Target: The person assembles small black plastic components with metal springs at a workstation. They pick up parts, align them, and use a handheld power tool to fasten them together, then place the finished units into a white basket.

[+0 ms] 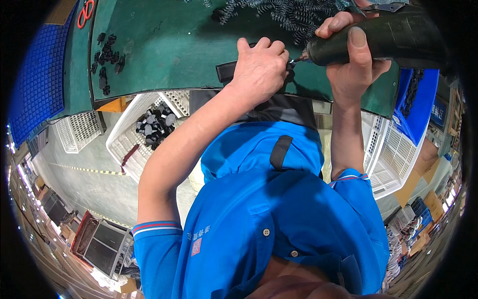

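Observation:
My left hand [261, 67] is closed over a dark, flat part [226, 73] that lies on the green work table [169, 60]. One black end of this part sticks out to the left of the hand; the rest is hidden under the fingers. My right hand [352, 72] grips a dark power screwdriver [383, 42] held level. Its bit [301, 56] points left at a small shiny piece [292, 62] beside my left fingertips. Whether the bit touches that piece is too small to tell. A heap of coiled metal springs [279, 12] lies just beyond both hands.
Small black pieces [105, 57] lie scattered at the table's left, near red-handled scissors [84, 14] and a blue ribbed mat [40, 70]. Below the edge, a white crate [130, 142] holds black and grey knob-like parts [157, 124]. White crates [393, 159] and a blue bin [417, 112] stand right.

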The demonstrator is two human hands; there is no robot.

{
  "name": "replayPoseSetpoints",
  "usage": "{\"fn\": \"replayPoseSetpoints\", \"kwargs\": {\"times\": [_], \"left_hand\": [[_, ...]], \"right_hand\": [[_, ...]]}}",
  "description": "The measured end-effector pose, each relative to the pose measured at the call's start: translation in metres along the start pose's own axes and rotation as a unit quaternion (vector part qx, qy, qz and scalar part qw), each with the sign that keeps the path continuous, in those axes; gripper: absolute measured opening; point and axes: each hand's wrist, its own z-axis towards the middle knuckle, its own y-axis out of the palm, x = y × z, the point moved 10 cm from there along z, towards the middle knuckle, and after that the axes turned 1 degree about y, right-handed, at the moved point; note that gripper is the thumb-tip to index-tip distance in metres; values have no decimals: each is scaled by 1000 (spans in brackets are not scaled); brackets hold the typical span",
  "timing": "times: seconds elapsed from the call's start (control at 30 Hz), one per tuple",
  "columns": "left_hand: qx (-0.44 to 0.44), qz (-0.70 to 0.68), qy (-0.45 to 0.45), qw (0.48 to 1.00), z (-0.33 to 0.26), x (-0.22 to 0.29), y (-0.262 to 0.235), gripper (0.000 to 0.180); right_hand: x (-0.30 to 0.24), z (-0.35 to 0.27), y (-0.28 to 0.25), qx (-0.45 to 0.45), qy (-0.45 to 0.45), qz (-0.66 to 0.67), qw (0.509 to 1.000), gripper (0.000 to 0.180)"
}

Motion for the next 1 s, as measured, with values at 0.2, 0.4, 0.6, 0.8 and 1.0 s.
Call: {"fn": "replayPoseSetpoints", "kwargs": {"times": [0.2,0.4,0.6,0.8,1.0], "left_hand": [[-5,8,1,1000,2,1,1,30],[5,-11,-9,1000,-1,-3,4,31],[51,-9,7,999,-4,2,-6,23],[52,-8,20,998,-2,4,-7,36],[61,-14,4,998,-6,1,-10,40]], "right_hand": [[79,-4,-44,-150,-57,98,982,70],[25,-19,-4,-178,1,36,983,60],[36,-29,15,-267,64,-61,960,58],[41,-8,10,-193,130,56,971,54],[-60,16,-109,89,63,-123,986,43]]}}
